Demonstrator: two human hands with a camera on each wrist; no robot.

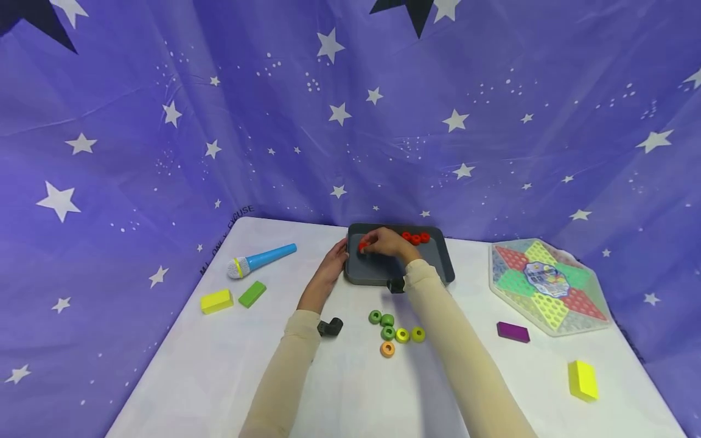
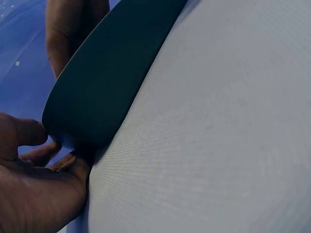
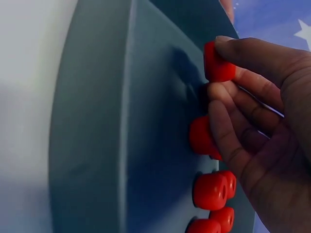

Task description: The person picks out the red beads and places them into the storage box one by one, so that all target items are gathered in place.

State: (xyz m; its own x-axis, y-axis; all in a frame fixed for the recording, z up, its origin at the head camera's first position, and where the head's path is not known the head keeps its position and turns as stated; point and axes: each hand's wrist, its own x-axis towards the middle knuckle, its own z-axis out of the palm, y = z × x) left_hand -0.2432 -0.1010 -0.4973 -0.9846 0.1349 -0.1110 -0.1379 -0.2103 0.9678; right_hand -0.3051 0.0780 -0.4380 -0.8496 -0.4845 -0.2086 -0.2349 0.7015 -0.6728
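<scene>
My right hand (image 1: 386, 241) is over the dark grey tray (image 1: 367, 280), pinching a red bead (image 3: 219, 63) between thumb and fingertips above the tray floor. Below those fingers in the right wrist view, another red bead (image 3: 200, 136) sits in the tray, partly hidden by a finger. Several more red beads (image 1: 416, 239) lie along the tray's far side. At the tray's left wall is my left hand (image 1: 330, 266), its thumb and fingers touching the outside near the corner. The left wrist view shows the tray's outer wall (image 2: 107, 73) against these fingertips.
Green beads (image 1: 387, 333), yellow beads (image 1: 402, 335) and an orange bead (image 1: 387, 349) lie in front of the tray. Leftward are a toy microphone (image 1: 263, 260), a yellow block (image 1: 216, 301) and a green block (image 1: 252, 294). Rightward: a star-patterned game board (image 1: 547, 286), purple block (image 1: 513, 332), yellow block (image 1: 583, 381).
</scene>
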